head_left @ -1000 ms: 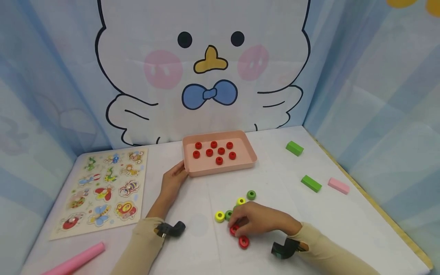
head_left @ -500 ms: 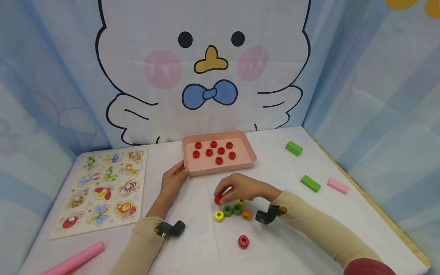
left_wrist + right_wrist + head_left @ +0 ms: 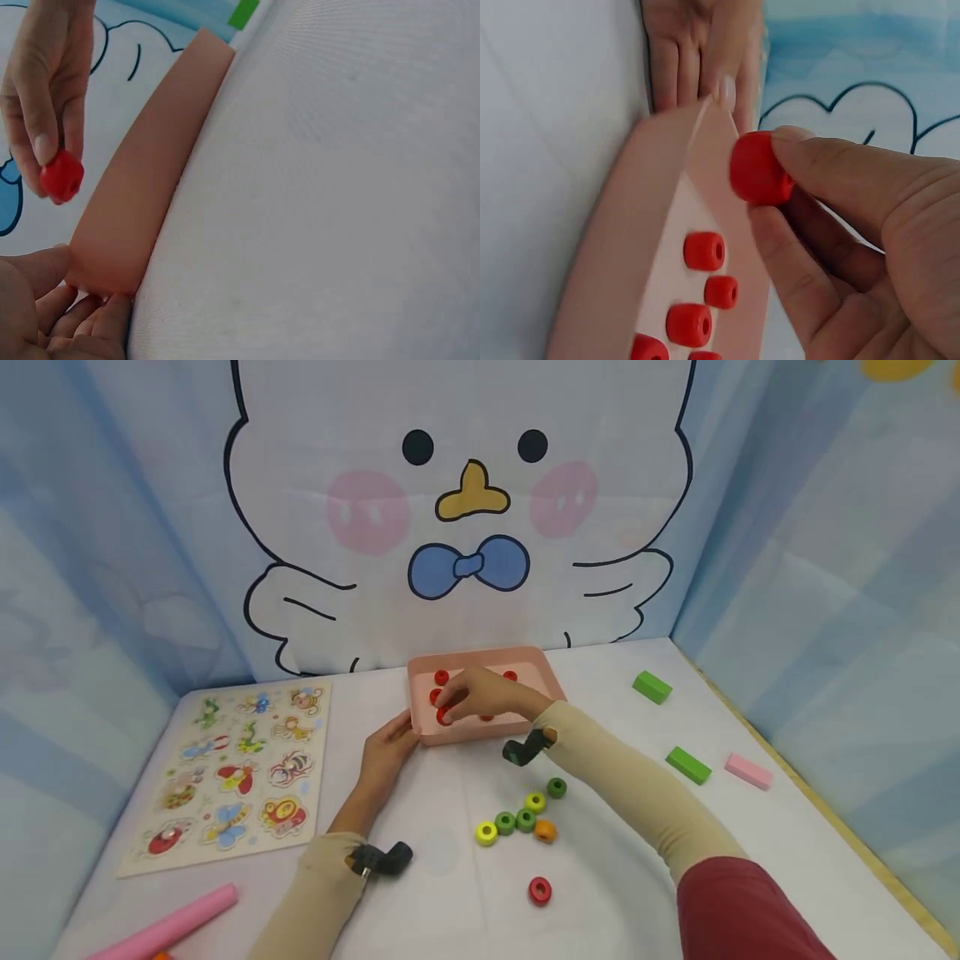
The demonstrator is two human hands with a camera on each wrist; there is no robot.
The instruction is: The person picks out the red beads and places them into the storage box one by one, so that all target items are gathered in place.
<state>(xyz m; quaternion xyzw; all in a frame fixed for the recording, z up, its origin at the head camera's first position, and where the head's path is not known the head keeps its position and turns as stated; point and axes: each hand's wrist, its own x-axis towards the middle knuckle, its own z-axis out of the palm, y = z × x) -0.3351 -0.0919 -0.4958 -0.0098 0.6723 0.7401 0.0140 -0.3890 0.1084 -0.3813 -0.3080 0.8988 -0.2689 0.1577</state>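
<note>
bead: red, round, glossy ring bead; pinched by right hand
tray: smooth pink rectangular tray; left hand fingers straight against corner

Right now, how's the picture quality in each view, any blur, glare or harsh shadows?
Head view: even, soft light, no glare, only faint shadows on the table; edges bend slightly from the wide lens. Left wrist view: the pink tray and left hand sit close and soft. Right wrist view: the red bead pinched by the right hand is slightly soft; no glare.
</note>
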